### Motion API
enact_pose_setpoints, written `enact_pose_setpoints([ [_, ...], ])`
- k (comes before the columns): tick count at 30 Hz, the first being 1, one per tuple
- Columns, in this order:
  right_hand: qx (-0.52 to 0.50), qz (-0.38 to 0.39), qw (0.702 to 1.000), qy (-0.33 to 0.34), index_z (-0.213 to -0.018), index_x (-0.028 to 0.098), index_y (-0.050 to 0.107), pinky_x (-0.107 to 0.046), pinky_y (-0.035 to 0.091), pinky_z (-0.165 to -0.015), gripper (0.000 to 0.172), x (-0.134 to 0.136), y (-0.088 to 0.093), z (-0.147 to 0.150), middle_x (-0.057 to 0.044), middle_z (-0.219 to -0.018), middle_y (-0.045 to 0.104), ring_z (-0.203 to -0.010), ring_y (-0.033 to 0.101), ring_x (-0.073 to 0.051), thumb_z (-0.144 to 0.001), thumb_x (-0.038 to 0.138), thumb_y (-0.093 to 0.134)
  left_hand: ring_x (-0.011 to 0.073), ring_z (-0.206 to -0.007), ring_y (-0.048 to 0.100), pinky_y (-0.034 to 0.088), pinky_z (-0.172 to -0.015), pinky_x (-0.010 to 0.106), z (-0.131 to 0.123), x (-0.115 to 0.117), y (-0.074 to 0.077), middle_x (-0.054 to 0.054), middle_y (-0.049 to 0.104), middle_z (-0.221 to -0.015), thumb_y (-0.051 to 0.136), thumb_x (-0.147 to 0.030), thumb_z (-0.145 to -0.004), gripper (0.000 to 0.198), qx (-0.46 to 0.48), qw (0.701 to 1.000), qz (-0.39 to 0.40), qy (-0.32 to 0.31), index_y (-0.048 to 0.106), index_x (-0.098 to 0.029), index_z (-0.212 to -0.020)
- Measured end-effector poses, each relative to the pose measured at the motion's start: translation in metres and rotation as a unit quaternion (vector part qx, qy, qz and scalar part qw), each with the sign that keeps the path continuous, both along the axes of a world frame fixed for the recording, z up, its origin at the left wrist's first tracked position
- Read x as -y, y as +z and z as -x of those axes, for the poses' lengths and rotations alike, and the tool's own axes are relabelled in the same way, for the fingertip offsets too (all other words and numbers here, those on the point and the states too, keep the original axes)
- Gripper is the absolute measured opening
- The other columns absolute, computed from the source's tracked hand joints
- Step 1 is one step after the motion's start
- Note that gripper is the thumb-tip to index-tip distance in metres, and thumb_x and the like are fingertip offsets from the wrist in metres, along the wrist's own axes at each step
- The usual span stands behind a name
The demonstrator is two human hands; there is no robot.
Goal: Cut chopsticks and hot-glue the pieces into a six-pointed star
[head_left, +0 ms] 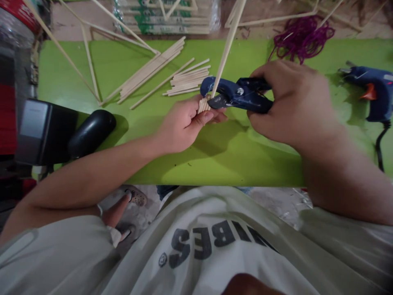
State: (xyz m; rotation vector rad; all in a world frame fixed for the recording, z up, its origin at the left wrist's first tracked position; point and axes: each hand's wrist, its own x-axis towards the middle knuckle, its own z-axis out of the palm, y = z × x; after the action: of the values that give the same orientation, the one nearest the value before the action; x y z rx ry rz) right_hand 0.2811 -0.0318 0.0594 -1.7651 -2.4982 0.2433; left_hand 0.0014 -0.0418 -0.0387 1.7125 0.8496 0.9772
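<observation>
My left hand (179, 127) is closed around a small bundle of wooden sticks (203, 106), whose cut ends poke out between thumb and fingers. One or more long wooden sticks (229, 47) slant upward from this bundle past the top of the view. In my right hand (293, 102) I grip blue-handled hand cutters (241, 91). The jaws sit right at the bundle, around the foot of the long stick; whether the blades touch it I cannot tell. Just beyond my left hand lies a pile of short cut sticks (190, 79), with longer sticks (152, 69) to its left.
A blue glue gun (373, 88) lies at the right on the green table (215, 164). Purple cord (302, 37) is heaped at the back. Stick frames (89, 61) and packaged sticks (166, 20) stretch across the far side. A black box (46, 131) and dark rounded object (92, 133) stand left.
</observation>
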Motion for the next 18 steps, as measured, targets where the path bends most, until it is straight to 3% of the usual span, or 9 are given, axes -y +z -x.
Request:
enact_pose_setpoints([
  [8,0.01,0.022,1.0,-0.011,-0.152,0.035,0.074,-0.057,0.059,-0.117,0.057,0.0035,0.0055,0.0062,-0.019,-0.15,0.086,-0.146,0.081,-0.047,-0.096,0.038,0.063,0.0351,-0.117,0.095,0.083,-0.106,0.056,0.0021,0.0011,0.0039,0.006,0.092,-0.113,0.073,-0.069,-0.125,0.049,-0.011,1.0,-0.02,0.01,0.091,-0.024,-0.122],
  [13,0.046,0.018,0.999,-0.006,-0.154,0.029,0.076,-0.058,0.056,-0.111,0.057,0.0043,0.0073,0.0082,-0.023,-0.143,0.087,-0.139,0.083,-0.05,-0.101,0.042,0.057,0.0345,-0.115,0.095,0.083,-0.105,0.055,0.0042,0.0009,-0.0006,0.006,0.091,-0.111,0.07,-0.07,-0.126,0.051,-0.018,1.0,-0.015,0.009,0.09,-0.023,-0.123],
  [18,0.068,0.016,0.997,-0.015,-0.152,0.031,0.076,-0.058,0.056,-0.104,0.054,0.0046,0.0085,0.0087,-0.021,-0.14,0.088,-0.137,0.083,-0.05,-0.104,0.044,0.055,0.0333,-0.113,0.095,0.083,-0.106,0.053,0.0058,0.0018,0.0021,0.007,0.091,-0.111,0.066,-0.075,-0.126,0.056,-0.044,0.999,-0.02,0.007,0.089,-0.024,-0.125],
])
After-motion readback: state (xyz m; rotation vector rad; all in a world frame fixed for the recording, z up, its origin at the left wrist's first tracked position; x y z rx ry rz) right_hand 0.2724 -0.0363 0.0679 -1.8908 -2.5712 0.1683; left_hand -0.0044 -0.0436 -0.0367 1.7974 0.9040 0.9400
